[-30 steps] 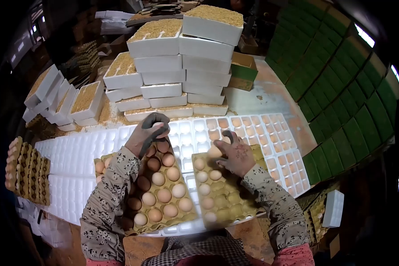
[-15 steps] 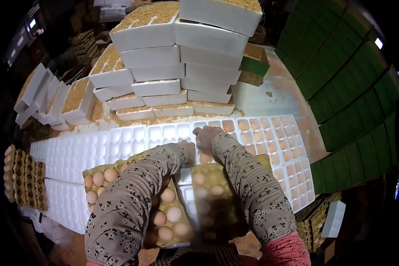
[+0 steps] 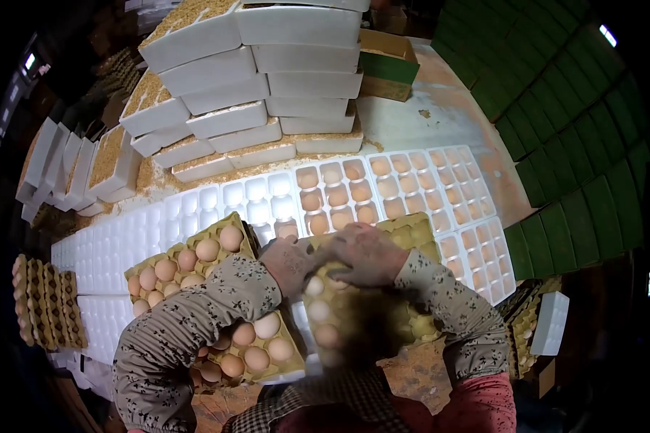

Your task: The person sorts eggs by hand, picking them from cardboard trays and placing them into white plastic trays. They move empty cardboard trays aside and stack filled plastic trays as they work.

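My left hand point(image 3: 287, 264) hangs over the gap between two pulp egg trays, fingers pointing right and loosely bent, no egg visible in them. My right hand point(image 3: 368, 254) is above the right pulp tray point(image 3: 422, 252), its fingers apart and reaching left toward the left hand. Pale eggs point(image 3: 316, 312) sit along that tray's left side; other cups are bare or in shadow. The left pulp tray point(image 3: 296, 343) holds many brown eggs point(image 3: 243, 333). Beyond the hands, a clear-white plastic egg tray point(image 3: 334, 196) has eggs in its cells. One egg point(image 3: 286, 229) lies just past my left hand.
More plastic trays with eggs point(image 3: 408, 184) extend right; unfilled plastic trays point(image 3: 137, 231) extend left. White foam boxes point(image 3: 307, 83) topped with husk-like filler are stacked behind. Green boxes point(image 3: 556, 159) line the right. Stacked pulp trays point(image 3: 47, 303) stand at far left.
Both hands have drawn back from the plastic tray to the right pulp tray. The plastic tray they covered now shows with eggs in it. The view has shifted.
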Motion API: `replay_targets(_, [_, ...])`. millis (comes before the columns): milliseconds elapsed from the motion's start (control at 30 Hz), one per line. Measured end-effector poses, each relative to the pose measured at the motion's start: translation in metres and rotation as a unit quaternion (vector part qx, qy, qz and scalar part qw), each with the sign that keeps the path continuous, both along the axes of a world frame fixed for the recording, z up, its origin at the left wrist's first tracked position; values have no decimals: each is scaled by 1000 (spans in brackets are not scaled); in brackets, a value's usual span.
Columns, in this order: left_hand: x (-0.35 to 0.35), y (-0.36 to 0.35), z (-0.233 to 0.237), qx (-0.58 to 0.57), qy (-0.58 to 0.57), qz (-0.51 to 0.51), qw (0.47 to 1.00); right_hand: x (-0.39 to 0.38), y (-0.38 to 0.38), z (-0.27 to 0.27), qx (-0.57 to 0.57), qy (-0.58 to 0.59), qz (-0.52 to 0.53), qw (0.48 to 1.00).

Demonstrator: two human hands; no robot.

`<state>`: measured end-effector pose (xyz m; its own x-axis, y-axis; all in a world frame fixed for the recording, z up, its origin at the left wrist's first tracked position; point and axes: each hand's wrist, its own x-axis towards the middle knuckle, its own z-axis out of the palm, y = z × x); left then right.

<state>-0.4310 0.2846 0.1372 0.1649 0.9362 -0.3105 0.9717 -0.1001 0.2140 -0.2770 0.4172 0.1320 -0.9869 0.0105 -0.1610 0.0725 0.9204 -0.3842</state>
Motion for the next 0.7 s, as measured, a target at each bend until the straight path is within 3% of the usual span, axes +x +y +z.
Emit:
replay_targets(33, [2, 5, -7, 8, 34, -22, 999, 18, -15, -18, 82, 0, 26, 996])
replay_targets(67, [3, 7, -15, 12, 66, -44, 997, 29, -22, -34, 79, -1, 27, 997])
replay_targets(133, [-2, 17, -24, 0, 63, -51, 997, 43, -31, -57, 121, 122, -19, 985])
replay_targets(200, [-10, 24, -10, -62, 6, -12, 998, 50, -32, -48, 50, 128, -62, 989])
replay_targets(233, [-20, 19, -22, -10, -32, -28, 999, 54, -29, -42, -179, 173, -148, 957])
replay_targets(267, [-17, 18, -23, -8, -28, -28, 999, 55, -27, -38, -397, 207, -224, 866])
replay_targets(300, [-10, 16, -24, -1, 33, -52, 998, 56, -29, -39, -580, 214, -292, 730])
replay_targets(333, [-6, 14, -26, 4, 91, -76, 993, 55, -28, -41, -580, 215, -292, 730])
replay_targets(400, [-3, 11, -5, -14, 76, -26, 997, 44, -26, -31, -379, 159, -229, 883])
replay_targets(433, [-3, 12, 9, -31, 61, 24, 997, 41, -35, -14, -216, 125, -187, 950])
replay_targets(467, [-14, 10, 22, 16, -31, 102, 994, 30, -43, -22, -217, 124, -187, 950])
replay_targets(500, [-29, 8, 28, 84, -202, 160, 963, 20, -51, -37, -98, 93, -129, 982])
replay_targets(533, [-54, 13, 21, 75, -381, 231, 892, 14, -59, -45, 22, 59, -69, 996])
replay_targets(567, [-48, 5, 57, 17, -571, 309, 761, 9, -60, -36, 21, 59, -70, 996])
replay_targets(600, [-46, -2, 70, 3, -605, 298, 738, 2, -56, -18, 15, -10, -62, 998])
replay_targets(667, [-33, -17, 72, -2, -499, 274, 822, 4, -45, -14, 7, -80, -57, 995])
replay_targets(700, [-17, -25, 76, 11, -348, 182, 920, 19, -31, -27, -152, 16, -92, 984])
